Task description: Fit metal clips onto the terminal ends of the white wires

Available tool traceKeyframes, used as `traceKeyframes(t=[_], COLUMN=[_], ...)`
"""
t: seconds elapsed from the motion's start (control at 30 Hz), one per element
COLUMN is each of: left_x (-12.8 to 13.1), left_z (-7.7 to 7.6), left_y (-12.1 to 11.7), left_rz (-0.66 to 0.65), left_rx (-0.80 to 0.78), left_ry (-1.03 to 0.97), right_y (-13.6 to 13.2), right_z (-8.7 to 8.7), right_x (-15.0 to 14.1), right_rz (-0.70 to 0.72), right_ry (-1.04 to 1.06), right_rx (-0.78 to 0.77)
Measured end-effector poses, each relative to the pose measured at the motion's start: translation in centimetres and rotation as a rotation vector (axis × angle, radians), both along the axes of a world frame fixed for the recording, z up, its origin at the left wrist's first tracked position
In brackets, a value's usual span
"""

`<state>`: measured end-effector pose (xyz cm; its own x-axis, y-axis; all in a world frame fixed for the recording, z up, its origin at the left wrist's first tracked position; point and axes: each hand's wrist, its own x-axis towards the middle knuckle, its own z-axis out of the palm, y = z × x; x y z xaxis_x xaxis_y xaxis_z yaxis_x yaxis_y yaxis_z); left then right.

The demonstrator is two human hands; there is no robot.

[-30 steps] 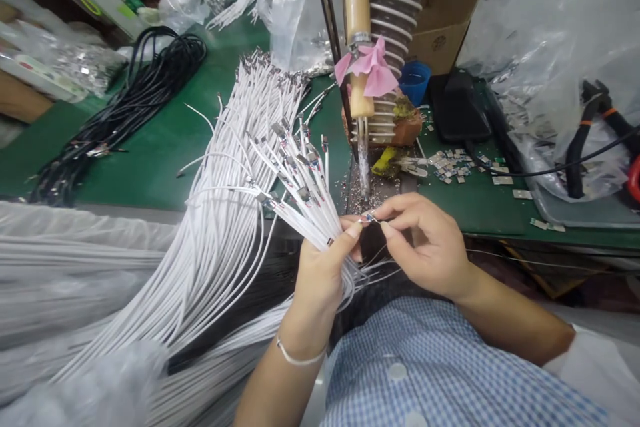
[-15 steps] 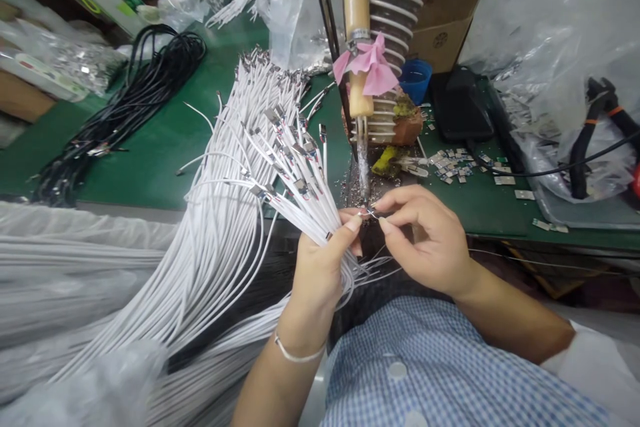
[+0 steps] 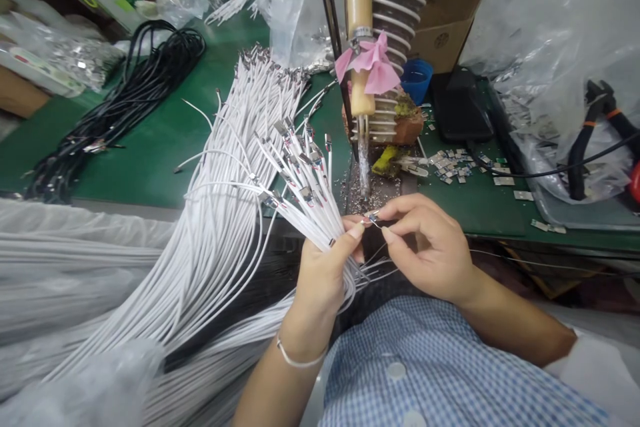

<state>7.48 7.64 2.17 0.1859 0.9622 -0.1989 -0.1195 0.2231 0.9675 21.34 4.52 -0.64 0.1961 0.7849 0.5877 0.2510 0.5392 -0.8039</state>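
My left hand (image 3: 325,267) is closed around a bundle of white cables (image 3: 320,213) whose ends carry small metal connectors and bared coloured wires. Between its thumb and fingertips, one cable end meets a small connector board (image 3: 371,218). My right hand (image 3: 430,247) is closed in a pinch at that board, with a thin solder wire (image 3: 377,224) at its thumb and fingertip. Just above both hands, a soldering iron (image 3: 363,167) with a wooden handle hangs tip down, apart from the board. Pink cloth (image 3: 373,67) is tied round its handle.
A large pile of white cables (image 3: 225,167) spreads left, beyond it black cables (image 3: 125,100). Loose connector boards (image 3: 453,163), a blue cup (image 3: 416,80), a black box (image 3: 460,107) and cutters (image 3: 585,140) lie right on the green table (image 3: 150,177). Yellow sponge (image 3: 385,161) sits beside the iron.
Both hands have moved slightly down, drawing the connector board away from the soldering iron's tip. The cable bundle in my left hand has shifted slightly right.
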Motion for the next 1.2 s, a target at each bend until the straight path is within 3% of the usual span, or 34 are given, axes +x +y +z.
traceKeyframes(t=[1.2], left_x=[0.5], left_z=[1.3], left_y=[1.7], left_rz=[-0.025], left_rx=[0.025], left_ry=[-0.028], right_y=[1.3], right_z=[0.4], right_x=[0.3], right_rz=[0.071], right_ry=[0.124], right_rx=[-0.049])
